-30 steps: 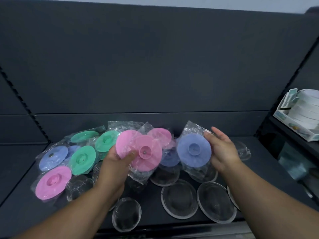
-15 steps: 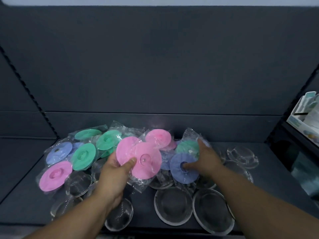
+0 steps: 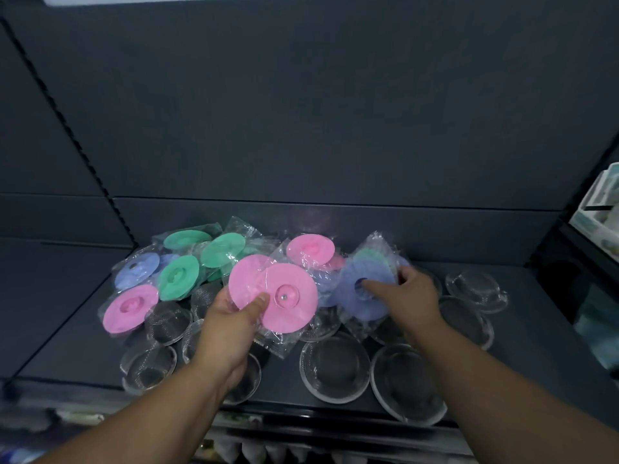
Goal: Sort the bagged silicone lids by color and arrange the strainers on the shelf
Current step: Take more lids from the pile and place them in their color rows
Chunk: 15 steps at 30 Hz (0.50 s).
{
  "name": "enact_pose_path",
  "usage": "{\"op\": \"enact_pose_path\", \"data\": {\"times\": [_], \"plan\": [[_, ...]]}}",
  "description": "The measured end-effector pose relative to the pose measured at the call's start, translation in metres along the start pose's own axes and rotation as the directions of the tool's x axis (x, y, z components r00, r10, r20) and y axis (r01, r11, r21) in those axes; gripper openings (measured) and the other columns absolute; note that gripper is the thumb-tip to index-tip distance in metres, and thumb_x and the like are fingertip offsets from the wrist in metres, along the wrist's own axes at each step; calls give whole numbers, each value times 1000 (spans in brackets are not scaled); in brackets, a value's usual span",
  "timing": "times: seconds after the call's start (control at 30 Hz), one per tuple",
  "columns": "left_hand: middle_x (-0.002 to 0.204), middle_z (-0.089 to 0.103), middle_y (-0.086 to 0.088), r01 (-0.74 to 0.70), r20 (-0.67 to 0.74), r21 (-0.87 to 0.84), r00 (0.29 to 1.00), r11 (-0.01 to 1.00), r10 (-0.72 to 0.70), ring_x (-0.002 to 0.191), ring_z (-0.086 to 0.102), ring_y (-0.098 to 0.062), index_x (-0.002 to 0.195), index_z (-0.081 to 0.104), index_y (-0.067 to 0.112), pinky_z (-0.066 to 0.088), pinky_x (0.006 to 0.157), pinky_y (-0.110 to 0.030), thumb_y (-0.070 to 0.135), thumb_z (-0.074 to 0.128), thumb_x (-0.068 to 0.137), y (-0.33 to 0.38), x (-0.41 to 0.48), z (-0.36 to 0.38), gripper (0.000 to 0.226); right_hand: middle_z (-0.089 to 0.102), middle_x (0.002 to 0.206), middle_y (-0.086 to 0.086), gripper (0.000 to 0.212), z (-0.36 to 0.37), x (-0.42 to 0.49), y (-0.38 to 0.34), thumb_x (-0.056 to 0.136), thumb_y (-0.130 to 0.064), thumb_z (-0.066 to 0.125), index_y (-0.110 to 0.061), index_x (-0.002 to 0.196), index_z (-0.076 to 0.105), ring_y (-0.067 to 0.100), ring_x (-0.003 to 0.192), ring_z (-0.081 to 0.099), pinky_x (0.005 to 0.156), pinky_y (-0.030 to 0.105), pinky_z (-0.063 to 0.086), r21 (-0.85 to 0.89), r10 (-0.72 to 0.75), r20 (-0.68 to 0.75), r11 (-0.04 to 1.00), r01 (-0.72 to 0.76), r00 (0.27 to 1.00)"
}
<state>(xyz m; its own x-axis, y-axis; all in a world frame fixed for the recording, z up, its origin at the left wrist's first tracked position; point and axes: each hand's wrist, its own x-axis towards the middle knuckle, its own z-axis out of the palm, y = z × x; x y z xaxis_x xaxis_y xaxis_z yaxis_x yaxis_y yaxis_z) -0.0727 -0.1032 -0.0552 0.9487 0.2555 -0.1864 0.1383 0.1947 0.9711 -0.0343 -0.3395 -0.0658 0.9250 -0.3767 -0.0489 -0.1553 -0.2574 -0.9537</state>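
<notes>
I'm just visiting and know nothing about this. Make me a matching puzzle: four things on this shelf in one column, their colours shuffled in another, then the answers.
Things:
1. pair of lids gripped by the left hand
2. single lid gripped by the right hand
3. back-left lid
4. front strainer

Colours:
a. green
b. see-through grey
c. pink
d. blue

Pairs: 1-c, 2-d, 3-a, 4-b
</notes>
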Motion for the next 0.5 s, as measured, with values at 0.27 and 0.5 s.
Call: {"op": "enact_pose_path", "data": {"times": [0.27, 0.5], "plan": [[102, 73, -9, 13, 24, -65, 1000, 998, -12, 97, 68, -28, 110, 64, 14, 50, 92, -43, 2, 63, 88, 11, -19, -44, 25, 68, 78, 4, 21, 2, -50, -51, 64, -17, 80, -11, 79, 67, 18, 68, 61, 60, 30, 51, 399, 10, -189, 915, 67, 982], [97, 73, -5, -52, -99, -81, 994, 995, 44, 90, 66, -22, 105, 64, 16, 50, 85, -38, 6, 64, 88, 40, -41, -178, 20, 72, 101, 15, 45, 124, -143, -95, 70, -17, 75, -2, 111, 64, 33, 89, 69, 77, 45, 55, 538, 22, 362, 812, -227, 932]]}}
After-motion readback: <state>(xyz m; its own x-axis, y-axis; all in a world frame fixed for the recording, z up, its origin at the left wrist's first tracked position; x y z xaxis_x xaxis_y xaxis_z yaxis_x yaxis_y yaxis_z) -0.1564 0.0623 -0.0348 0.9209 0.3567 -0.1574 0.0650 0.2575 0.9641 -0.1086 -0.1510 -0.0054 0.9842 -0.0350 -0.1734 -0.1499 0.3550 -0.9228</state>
